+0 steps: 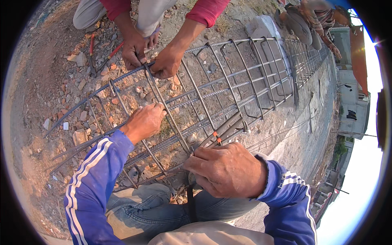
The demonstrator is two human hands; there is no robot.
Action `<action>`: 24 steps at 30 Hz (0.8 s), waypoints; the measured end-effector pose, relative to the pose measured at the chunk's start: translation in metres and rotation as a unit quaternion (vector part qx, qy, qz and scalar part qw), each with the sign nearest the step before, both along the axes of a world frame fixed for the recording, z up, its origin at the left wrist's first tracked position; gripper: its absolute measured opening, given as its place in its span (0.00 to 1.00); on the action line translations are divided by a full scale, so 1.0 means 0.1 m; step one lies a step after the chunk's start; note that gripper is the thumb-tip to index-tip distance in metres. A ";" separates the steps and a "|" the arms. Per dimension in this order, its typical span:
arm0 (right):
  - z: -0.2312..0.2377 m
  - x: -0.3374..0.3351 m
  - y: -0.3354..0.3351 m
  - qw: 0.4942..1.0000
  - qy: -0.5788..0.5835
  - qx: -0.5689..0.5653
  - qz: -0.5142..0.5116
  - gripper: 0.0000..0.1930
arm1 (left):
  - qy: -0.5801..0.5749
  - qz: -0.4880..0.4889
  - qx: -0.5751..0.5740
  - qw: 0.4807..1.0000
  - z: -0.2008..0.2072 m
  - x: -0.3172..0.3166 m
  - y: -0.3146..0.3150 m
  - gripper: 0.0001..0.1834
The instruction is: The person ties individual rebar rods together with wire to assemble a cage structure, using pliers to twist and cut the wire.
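A long cage of steel rebar (241,85) runs from in front of me toward the far right, made of ribbed bars and square stirrups. My left hand (145,122) is closed, its fingertips at the side of a stirrup (174,124). My right hand (226,169) pinches at the near corner, where that stirrup meets the near bar; whatever is between its fingers is hidden. Just beyond it, a dark-handled tool with orange marks (224,130) lies across the cage. Opposite, a co-worker's two hands (167,61) grip the stirrup's far corner at the top bar.
Red-handled cutters (100,59) lie on the ground at the far left. Broken brick and stones (79,136) litter the soil under the cage. A pale block (265,32) stands beyond it. Another person (316,20) is at the far right, near more rebar cage.
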State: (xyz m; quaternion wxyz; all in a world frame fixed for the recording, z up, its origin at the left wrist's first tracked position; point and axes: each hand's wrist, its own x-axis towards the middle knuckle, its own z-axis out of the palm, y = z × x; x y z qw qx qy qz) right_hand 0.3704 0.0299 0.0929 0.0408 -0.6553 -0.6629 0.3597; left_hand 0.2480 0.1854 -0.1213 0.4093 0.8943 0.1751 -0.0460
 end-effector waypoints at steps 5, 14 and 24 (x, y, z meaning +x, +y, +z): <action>0.06 0.24 -0.14 0.980 -0.062 0.074 -0.175 0.10 | 0.042 0.013 -0.011 0.999 0.00 -0.04 -0.08 0.14; -1.33 2.97 -0.97 0.716 -0.323 -0.039 -0.617 0.24 | 0.050 -0.053 -0.003 0.997 -0.06 0.07 -0.36 0.16; -2.17 3.24 -0.44 0.831 -0.399 -0.248 -0.298 0.13 | -0.009 -0.026 0.028 0.999 -0.15 -0.07 -0.34 0.12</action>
